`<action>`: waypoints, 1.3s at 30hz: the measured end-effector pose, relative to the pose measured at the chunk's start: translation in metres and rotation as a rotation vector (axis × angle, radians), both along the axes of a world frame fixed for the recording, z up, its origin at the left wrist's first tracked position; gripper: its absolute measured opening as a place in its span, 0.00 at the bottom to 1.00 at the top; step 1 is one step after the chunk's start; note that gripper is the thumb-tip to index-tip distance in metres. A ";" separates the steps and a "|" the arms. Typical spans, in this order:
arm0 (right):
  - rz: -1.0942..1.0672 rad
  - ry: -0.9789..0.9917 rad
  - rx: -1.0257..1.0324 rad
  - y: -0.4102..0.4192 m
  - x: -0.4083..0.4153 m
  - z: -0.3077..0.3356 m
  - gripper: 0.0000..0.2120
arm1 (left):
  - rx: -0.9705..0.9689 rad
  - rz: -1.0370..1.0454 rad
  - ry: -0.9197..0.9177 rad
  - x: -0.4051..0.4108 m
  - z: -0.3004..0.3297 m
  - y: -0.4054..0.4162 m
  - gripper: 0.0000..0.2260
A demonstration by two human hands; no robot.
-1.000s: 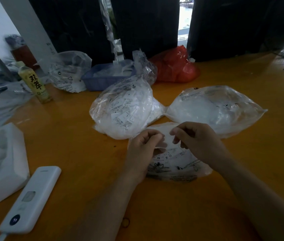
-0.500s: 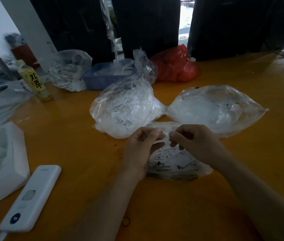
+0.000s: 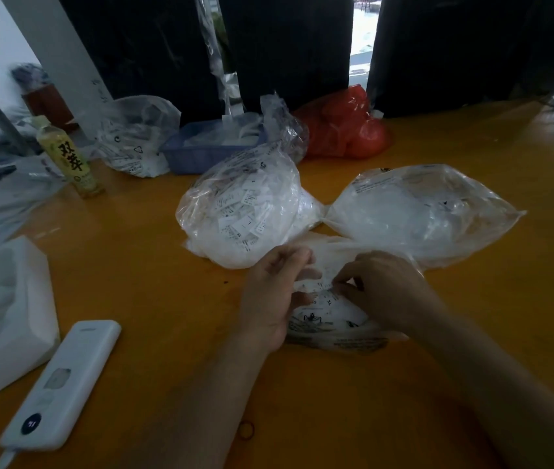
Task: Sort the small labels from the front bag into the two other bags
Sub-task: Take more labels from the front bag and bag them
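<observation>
- Both hands work at the mouth of the front clear plastic bag (image 3: 333, 319); left hand (image 3: 270, 299) holds its edge, right hand (image 3: 382, 292) pinches small white labels (image 3: 323, 287).
- Rear-left clear bag (image 3: 241, 211) is full of labels, rear-right clear bag (image 3: 428, 211) looks filled too; sorting is probably well advanced.

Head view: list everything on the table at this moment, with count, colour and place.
front bag: 1, clear, printed, nearest, under both hands
left bag: 1, clear, full of white labels, behind front bag to the left
right bag: 1, clear, whitish contents, behind front bag to the right
red bag: 1, red, far centre
basket: 1, blue, far, left of red bag
far bag: 1, clear, printed, left of basket
bottle: 1, yellow-green, upright, far left
white device: 1, near left
white tray: 1, left edge
table: 1, orange
left hand: at the front bag's mouth
right hand: fingers at the labels there
</observation>
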State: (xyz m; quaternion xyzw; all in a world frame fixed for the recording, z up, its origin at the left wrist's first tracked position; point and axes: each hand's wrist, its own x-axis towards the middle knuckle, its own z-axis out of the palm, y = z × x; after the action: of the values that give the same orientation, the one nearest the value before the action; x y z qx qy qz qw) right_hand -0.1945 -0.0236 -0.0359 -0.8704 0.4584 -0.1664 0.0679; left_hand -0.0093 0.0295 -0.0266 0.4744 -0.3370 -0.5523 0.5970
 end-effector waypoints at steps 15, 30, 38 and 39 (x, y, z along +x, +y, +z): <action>-0.241 -0.762 0.159 0.004 -0.017 0.027 0.03 | 0.009 0.066 0.212 -0.002 -0.005 -0.007 0.08; -0.174 -1.130 0.357 0.008 -0.015 0.032 0.05 | -0.068 -0.070 -0.009 -0.006 -0.012 -0.003 0.15; -0.154 -1.063 0.325 0.005 -0.011 0.027 0.03 | -0.093 -0.095 -0.038 -0.007 -0.014 -0.003 0.15; -0.150 -1.037 0.312 0.005 -0.010 0.026 0.03 | -0.094 -0.098 -0.050 -0.008 -0.014 -0.003 0.17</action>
State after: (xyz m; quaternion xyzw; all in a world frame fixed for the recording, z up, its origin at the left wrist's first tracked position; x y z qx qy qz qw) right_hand -0.2047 -0.0190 -0.0096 -0.6188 0.4448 -0.5082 0.4012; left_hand -0.0169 0.0267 -0.0403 0.4425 -0.4003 -0.5523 0.5821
